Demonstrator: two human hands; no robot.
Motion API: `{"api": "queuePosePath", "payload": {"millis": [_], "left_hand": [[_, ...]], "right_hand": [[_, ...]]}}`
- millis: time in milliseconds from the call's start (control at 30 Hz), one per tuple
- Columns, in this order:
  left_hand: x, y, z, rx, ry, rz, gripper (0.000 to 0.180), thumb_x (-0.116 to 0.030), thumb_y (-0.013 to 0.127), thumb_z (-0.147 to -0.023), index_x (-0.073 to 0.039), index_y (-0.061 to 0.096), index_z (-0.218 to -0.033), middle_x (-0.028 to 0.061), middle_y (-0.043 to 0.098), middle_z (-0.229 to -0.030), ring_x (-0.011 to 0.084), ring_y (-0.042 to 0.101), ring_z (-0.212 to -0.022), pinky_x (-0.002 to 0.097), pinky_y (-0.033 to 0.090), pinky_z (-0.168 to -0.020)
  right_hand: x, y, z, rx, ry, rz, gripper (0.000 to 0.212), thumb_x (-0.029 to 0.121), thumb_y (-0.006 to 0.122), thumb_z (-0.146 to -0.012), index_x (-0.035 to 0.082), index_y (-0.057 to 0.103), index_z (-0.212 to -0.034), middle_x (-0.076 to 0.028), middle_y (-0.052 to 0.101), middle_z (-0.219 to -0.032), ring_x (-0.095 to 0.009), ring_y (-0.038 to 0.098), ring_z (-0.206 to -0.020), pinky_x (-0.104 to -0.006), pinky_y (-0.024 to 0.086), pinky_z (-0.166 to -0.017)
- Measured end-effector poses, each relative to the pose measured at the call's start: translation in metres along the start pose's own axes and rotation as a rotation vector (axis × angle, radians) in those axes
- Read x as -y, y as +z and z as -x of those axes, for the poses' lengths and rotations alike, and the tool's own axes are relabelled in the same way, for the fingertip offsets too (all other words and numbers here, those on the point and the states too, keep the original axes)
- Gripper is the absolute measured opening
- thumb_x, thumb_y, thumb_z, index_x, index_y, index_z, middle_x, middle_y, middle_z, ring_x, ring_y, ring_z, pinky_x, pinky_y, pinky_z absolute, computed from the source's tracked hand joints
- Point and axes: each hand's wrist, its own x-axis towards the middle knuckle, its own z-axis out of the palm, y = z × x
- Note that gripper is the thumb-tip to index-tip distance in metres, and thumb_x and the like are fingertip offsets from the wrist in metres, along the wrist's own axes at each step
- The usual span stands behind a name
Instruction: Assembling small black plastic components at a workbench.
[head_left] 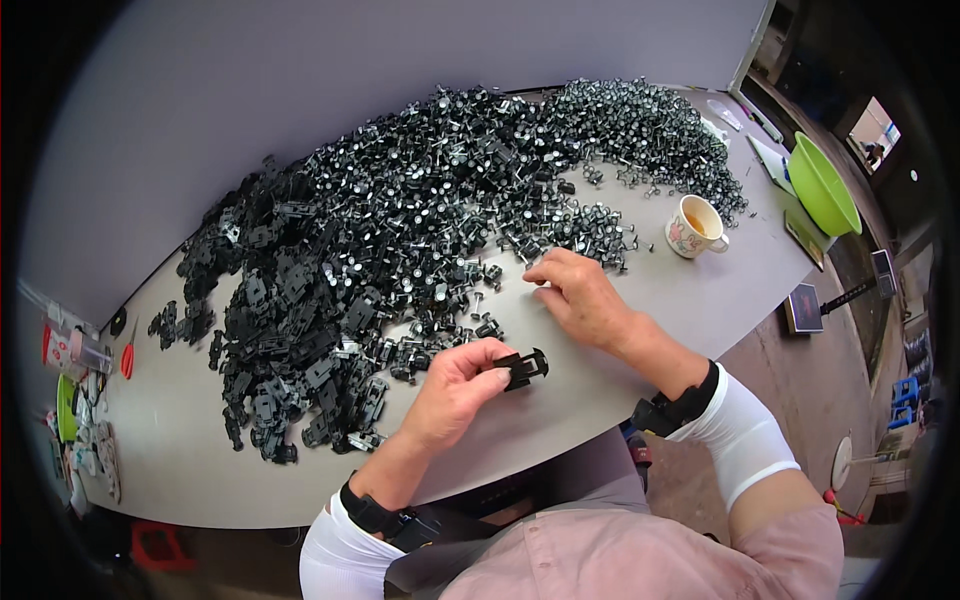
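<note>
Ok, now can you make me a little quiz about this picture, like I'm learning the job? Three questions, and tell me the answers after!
1. Which hand is holding the black piece?

2. True or false: the cup is lying on its side.

3. Where is the right hand?
A) On the cup's handle
B) Close to the heap of small parts
C) Down under the table

Key:
1. The left hand.
2. False: the cup stands upright on the table.
3. B.
</note>
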Motion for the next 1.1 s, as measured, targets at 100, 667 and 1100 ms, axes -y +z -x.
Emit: {"api": "queuePosePath", "payload": {"millis": [100, 667, 1100], "left_hand": [[0.001, 0.000, -0.004, -0.168, 0.037, -0.063, 0.018, 0.001, 0.054, -0.084, 0.002, 0.062, -0.099, 0.0101, 0.065, -0.100, 0.0173, 0.063, -0.093, 0.0325, 0.048, -0.092], [0.023, 0.026, -0.029, -0.069, 0.101, -0.236, 0.018, 0.003, 0.050, -0.089, 0.003, 0.062, -0.103, 0.0047, 0.065, -0.102, 0.0088, 0.058, -0.089, 0.0242, 0.047, -0.083], [0.022, 0.008, -0.043, -0.345, 0.184, -0.263, 0.017, -0.001, 0.053, -0.089, 0.001, 0.063, -0.103, 0.0006, 0.064, -0.097, 0.0059, 0.055, -0.088, 0.0218, 0.043, -0.083]], "right_hand": [[-0.007, 0.005, -0.009, 0.019, -0.056, 0.032, 0.020, -0.004, 0.064, -0.076, 0.000, 0.065, -0.095, -0.014, 0.057, -0.088, -0.031, 0.060, -0.079, -0.0368, 0.049, -0.069], [-0.022, -0.009, -0.011, 0.131, 0.019, 0.318, 0.019, 0.001, 0.064, -0.076, 0.002, 0.063, -0.095, -0.014, 0.058, -0.090, -0.033, 0.060, -0.083, -0.0399, 0.050, -0.072], [-0.030, -0.052, 0.013, 0.106, 0.144, 0.243, 0.038, 0.002, 0.071, -0.074, 0.002, 0.060, -0.110, -0.015, 0.053, -0.098, -0.034, 0.057, -0.089, -0.0391, 0.047, -0.078]]}}
